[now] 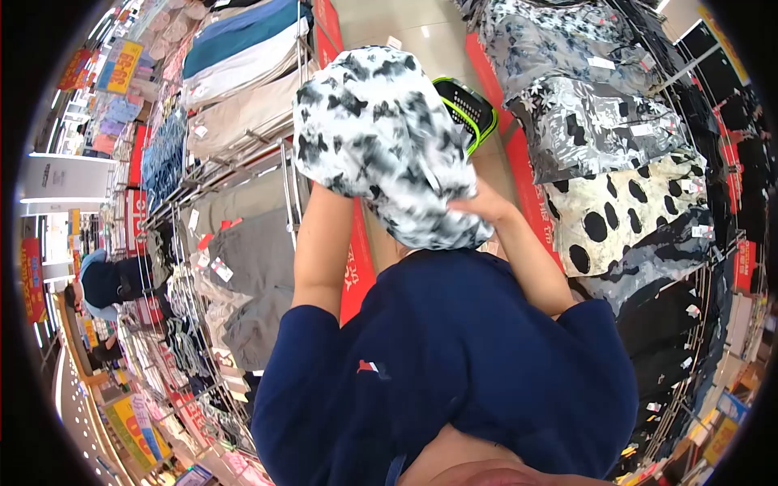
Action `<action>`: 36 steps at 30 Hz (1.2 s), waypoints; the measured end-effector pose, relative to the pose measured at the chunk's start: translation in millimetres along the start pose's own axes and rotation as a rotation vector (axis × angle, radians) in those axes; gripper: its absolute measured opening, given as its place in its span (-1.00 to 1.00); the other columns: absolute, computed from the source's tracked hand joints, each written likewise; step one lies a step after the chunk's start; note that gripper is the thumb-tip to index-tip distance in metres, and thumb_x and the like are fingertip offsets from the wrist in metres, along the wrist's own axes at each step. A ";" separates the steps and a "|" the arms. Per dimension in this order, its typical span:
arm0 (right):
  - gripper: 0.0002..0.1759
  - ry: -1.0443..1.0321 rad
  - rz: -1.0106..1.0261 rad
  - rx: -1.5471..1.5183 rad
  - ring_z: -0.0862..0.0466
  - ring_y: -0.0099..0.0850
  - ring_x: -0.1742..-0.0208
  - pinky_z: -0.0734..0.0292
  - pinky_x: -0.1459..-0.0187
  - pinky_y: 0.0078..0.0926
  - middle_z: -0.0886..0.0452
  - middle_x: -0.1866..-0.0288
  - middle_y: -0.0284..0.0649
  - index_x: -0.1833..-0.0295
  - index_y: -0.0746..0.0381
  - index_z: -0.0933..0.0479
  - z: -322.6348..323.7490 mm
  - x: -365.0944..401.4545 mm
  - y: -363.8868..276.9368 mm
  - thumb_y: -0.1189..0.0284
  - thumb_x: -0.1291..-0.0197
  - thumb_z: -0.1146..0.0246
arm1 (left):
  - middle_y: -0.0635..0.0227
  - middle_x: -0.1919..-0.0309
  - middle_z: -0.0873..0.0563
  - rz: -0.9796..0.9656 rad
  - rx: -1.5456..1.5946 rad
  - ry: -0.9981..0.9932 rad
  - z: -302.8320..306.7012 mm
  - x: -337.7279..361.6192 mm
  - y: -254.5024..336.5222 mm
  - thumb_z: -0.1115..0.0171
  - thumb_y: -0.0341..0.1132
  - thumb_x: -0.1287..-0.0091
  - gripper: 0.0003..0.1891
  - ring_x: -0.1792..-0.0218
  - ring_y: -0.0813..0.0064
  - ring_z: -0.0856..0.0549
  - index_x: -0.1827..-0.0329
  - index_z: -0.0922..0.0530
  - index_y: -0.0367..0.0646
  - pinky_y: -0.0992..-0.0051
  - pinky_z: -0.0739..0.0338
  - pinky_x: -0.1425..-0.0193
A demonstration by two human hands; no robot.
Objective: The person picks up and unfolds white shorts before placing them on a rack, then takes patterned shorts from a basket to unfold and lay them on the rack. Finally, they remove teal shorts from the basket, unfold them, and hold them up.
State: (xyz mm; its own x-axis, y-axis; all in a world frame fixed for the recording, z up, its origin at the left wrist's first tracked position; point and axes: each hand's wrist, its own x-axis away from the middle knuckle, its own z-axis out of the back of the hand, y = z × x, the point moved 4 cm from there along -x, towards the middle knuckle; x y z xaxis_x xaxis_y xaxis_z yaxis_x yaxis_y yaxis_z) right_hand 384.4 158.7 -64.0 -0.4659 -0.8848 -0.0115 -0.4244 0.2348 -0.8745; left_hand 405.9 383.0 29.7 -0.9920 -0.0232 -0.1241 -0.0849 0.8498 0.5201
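A white garment [381, 121] with blurry black and grey patches is spread out in front of my chest, its exact cut not clear. My right hand [484, 202] grips its lower right edge, with the fingers closed on the fabric. On the other side my left forearm reaches up beneath the cloth, which covers my left hand, so its fingers are hidden. A small pale tag [394, 43] sticks out at the garment's top edge. Behind the cloth, partly covered, is a black shopping basket [468, 109] with a bright green rim, on the aisle floor.
Folded trousers and other clothes [243, 65] hang on metal racks at the left. Patterned garments [600, 121] with white tags line the right rack. Red strips [531, 186] edge the narrow aisle. Another person [121, 279] bends among the racks at far left.
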 end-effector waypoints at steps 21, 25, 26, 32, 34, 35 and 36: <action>-0.62 0.383 0.067 -0.750 -0.72 -0.29 0.03 -0.63 -0.06 -0.32 -0.68 -0.04 -0.11 -0.15 0.35 -0.50 49.5 -31.9 -48.9 0.31 -0.37 -0.14 | 0.12 -0.24 -0.54 -0.137 0.164 0.279 85.5 48.1 -47.1 0.28 0.04 -0.49 -0.43 -0.30 0.12 -0.47 -0.21 -0.48 -0.25 0.11 -0.24 -0.44; -0.54 0.448 0.222 -0.570 -0.66 -0.27 -0.11 -0.54 -0.19 -0.27 -0.61 -0.16 -0.07 -0.24 0.37 -0.43 61.9 0.7 -84.6 0.24 -0.45 -0.04 | 0.60 0.75 -0.26 -0.158 0.342 -0.198 58.5 46.6 48.5 0.07 0.02 -0.52 -0.34 0.63 0.73 -0.35 -0.46 -0.14 -0.35 0.30 -0.52 -0.17; -0.56 0.502 0.196 -0.433 -0.65 -0.27 -0.12 -0.54 -0.19 -0.26 -0.61 -0.16 -0.07 -0.26 0.37 -0.41 62.7 5.9 -85.3 0.29 -0.45 -0.05 | 0.57 0.70 -0.30 -0.110 0.318 -0.147 49.8 45.5 60.9 0.03 -0.02 -0.51 -0.34 0.59 0.73 -0.39 -0.47 -0.11 -0.34 0.34 -0.55 -0.13; -0.60 0.319 0.135 -0.204 -0.63 -0.48 -0.10 -0.52 -0.14 -0.46 -0.64 -0.10 -0.27 -0.22 0.31 -0.48 4.4 -23.0 -76.2 0.35 -0.35 -0.23 | 0.39 0.07 -0.59 0.150 -1.073 0.427 131.1 37.9 -12.8 -0.11 -0.05 -0.47 -0.52 0.18 0.57 -0.62 -0.28 -0.38 -0.21 0.41 -0.61 -0.05; -0.61 0.275 0.146 -0.204 -0.64 -0.48 -0.08 -0.53 -0.13 -0.47 -0.65 -0.09 -0.27 -0.22 0.31 -0.48 -17.1 -34.7 -81.9 0.34 -0.37 -0.20 | 0.26 -0.13 -0.53 0.256 -0.828 0.377 225.0 51.8 -68.1 -0.04 0.04 -0.48 -0.45 -0.15 0.43 -0.51 -0.33 -0.30 -0.20 0.34 -0.42 -0.28; -0.61 0.266 0.162 -0.216 -0.64 -0.47 -0.07 -0.54 -0.12 -0.47 -0.65 -0.08 -0.27 -0.22 0.30 -0.48 -21.9 -38.5 -90.0 0.34 -0.38 -0.19 | 0.20 -0.32 -0.33 0.259 -0.680 0.285 189.1 60.5 -84.6 -0.04 0.23 -0.35 -0.21 -0.31 0.30 -0.38 -0.44 -0.12 -0.14 0.28 -0.36 -0.34; -0.62 0.261 0.170 -0.226 -0.65 -0.47 -0.06 -0.54 -0.11 -0.47 -0.65 -0.08 -0.26 -0.21 0.30 -0.48 -24.9 -40.2 -96.3 0.33 -0.38 -0.18 | 0.13 -0.51 -0.13 0.275 -0.530 0.198 150.1 69.5 -100.7 -0.04 0.42 -0.21 0.03 -0.47 0.18 -0.25 -0.55 0.07 -0.09 0.22 -0.30 -0.41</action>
State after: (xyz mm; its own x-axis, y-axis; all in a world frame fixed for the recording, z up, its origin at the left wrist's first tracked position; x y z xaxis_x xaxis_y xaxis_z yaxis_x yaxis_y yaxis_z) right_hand 424.7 181.7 32.7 -0.7137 -0.7005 0.0025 -0.4715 0.4777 -0.7413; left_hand 359.5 374.8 -158.2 -0.9783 0.0186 0.2064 0.1914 0.4635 0.8652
